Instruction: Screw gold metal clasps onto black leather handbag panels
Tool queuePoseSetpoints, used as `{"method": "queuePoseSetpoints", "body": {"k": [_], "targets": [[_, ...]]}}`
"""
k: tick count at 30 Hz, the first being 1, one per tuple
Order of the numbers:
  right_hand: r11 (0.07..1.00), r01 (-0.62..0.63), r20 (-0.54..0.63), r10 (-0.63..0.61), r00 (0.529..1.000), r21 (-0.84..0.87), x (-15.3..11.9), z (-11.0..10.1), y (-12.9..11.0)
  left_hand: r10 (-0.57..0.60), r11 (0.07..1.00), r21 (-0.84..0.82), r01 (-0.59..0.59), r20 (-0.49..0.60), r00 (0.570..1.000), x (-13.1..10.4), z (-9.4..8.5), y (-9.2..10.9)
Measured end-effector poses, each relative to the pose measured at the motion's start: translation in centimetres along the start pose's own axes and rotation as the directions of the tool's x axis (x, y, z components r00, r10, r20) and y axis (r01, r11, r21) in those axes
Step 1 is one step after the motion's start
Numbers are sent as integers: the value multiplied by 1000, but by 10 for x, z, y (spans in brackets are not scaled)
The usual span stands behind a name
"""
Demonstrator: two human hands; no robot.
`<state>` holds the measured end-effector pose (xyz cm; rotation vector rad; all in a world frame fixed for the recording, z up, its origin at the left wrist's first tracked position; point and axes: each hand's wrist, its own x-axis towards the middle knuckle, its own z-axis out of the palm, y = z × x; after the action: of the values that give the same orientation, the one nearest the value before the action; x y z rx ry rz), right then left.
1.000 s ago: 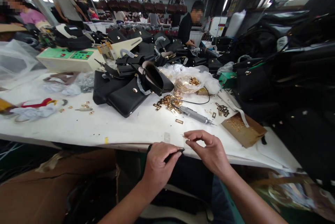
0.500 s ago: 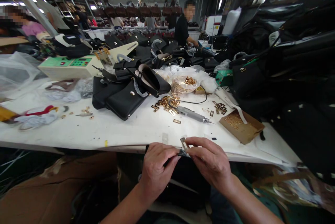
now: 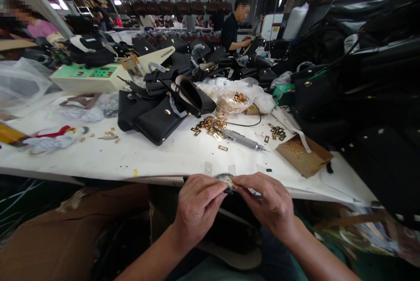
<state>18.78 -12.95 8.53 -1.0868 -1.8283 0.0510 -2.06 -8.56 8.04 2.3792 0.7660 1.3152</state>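
My left hand (image 3: 198,206) is closed in a pinch on the edge of a black bag piece (image 3: 225,177) at the table's front edge; most of this piece is hidden by the fingers. Between the fingertips of my right hand (image 3: 271,202) is a small gold metal plate (image 3: 232,182), held against the black piece. Beyond the hands lie a loose gold plate (image 3: 223,148), a heap of similar gold fittings (image 3: 211,124) and a grey electric screwdriver (image 3: 244,140) with its tip pointing right.
Black handbags (image 3: 157,121) lie at centre left, with more piled behind. A cardboard tray (image 3: 311,168) of tiny gold pieces stands at right, near dark fittings (image 3: 277,132). A cream machine (image 3: 88,80) stands at back left. A co-worker (image 3: 234,27) handles something dark behind the table.
My right hand has brought the gold plate down from upright onto the black piece. My left hand stays beside it. The co-worker at the back has raised their hands.
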Motion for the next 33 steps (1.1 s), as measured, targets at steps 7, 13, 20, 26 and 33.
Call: {"method": "queuePoseSetpoints", "body": {"k": [7, 13, 20, 26, 33], "targets": [[987, 9, 121, -29, 992, 163, 5, -4, -6, 16, 1000, 9, -15, -14, 1000, -4, -5, 2], [983, -31, 144, 5, 990, 180, 8, -2, -14, -30, 1000, 10, 30, -10, 1000, -13, -7, 0], [968, -93, 195, 47, 980, 233, 2, -2, -11, -6, 998, -57, 7, 19, 1000, -9, -6, -2], [932, -241, 150, 206, 967, 272, 5, 5, -8, -100, 991, -85, 104, 54, 994, 0, -2, -3], [931, -261, 117, 238, 964, 254, 12, 10, -12, -139, 983, -109, 146, 71, 988, 4, -4, -7]]}}
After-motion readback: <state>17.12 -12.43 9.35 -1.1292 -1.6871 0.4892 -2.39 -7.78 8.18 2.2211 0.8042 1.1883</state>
